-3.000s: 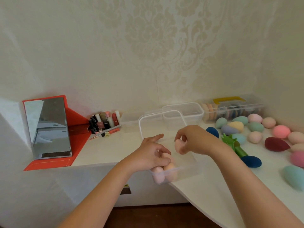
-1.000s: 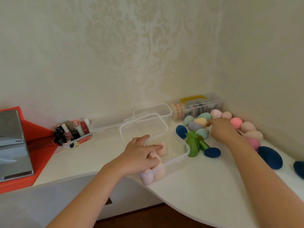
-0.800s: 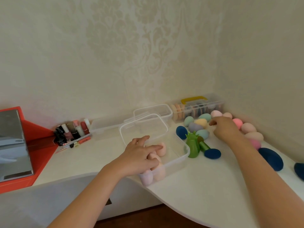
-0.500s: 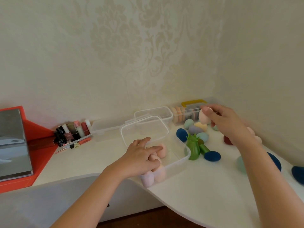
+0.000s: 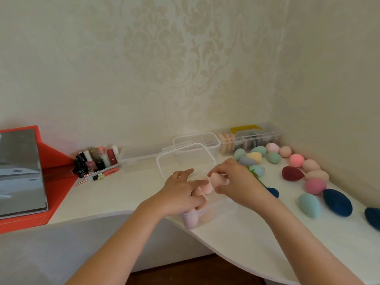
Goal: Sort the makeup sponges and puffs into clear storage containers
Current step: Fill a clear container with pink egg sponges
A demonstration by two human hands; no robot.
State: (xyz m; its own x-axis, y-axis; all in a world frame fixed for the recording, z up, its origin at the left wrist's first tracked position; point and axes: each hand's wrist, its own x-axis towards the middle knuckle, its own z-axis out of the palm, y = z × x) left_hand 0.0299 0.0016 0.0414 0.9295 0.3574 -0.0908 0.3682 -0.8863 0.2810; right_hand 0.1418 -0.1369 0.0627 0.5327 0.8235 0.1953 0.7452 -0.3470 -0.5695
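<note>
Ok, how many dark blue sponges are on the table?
3: small sponge by the right hand, big sponge farther right, third sponge at the frame edge. The hand may hide more.

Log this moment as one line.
step: placing | right hand: pinches pink sponge over box | left hand: rests on sponges in box
</note>
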